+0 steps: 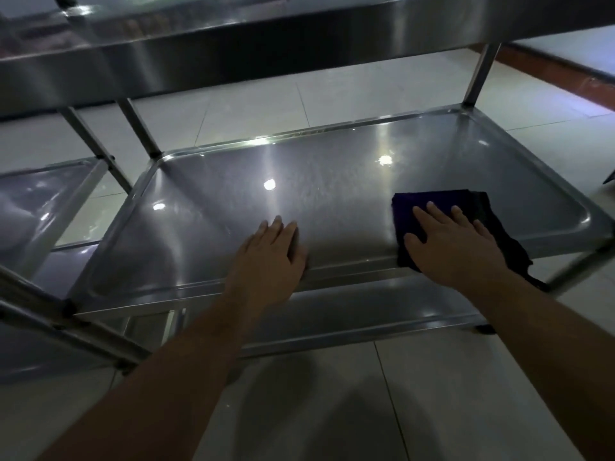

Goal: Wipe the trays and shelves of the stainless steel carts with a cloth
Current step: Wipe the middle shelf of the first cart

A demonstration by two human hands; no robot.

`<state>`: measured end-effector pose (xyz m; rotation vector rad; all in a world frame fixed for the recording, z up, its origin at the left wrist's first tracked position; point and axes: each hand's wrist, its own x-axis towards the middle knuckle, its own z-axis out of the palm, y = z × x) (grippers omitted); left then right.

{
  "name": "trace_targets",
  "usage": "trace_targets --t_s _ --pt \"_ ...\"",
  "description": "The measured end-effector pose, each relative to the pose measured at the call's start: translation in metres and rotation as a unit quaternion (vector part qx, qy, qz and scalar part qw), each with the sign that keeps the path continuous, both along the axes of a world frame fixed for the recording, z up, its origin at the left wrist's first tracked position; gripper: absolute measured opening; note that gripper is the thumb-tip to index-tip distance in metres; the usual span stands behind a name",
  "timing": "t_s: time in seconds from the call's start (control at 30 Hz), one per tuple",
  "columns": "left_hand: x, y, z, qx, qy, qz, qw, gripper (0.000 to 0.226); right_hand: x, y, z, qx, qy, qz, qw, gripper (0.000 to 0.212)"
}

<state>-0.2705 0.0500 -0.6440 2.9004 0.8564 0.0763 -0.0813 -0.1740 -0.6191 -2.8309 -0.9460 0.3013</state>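
One shelf, the shiny stainless steel middle tray, is being wiped: a dark purple cloth is pressed flat at its near right edge by the right hand, fingers spread. The left hand, fingers straight, is braced on the near rim. Other shelves likely remain; this cannot be told.

No text, label, brand, number or sign can be read anywhere in this view.

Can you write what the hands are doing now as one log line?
right hand: presses dark cloth flat on middle tray | left hand: rests on tray's front edge, holds nothing
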Motion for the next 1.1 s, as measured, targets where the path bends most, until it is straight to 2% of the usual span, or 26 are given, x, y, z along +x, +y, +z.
trace_targets --t_s 0.47,0.73,0.97,1.1 --pt "0.004 -0.009 0.001 0.016 -0.001 0.028 0.999 0.061 -0.053 0.081 -0.006 -0.013 -0.015 0.196 0.98 0.069" --pt "0.004 -0.005 0.0 0.004 0.006 0.034 0.999 0.076 -0.043 0.083 -0.007 -0.015 0.003 0.218 0.976 0.073" --pt "0.001 -0.003 -0.003 0.001 -0.001 0.031 1.0 0.065 -0.037 0.074 -0.009 -0.002 -0.006 0.228 0.974 0.069" --pt "0.002 0.0 -0.007 0.005 -0.016 0.027 1.0 0.064 -0.007 0.052 -0.009 -0.001 -0.02 0.231 0.973 0.067"
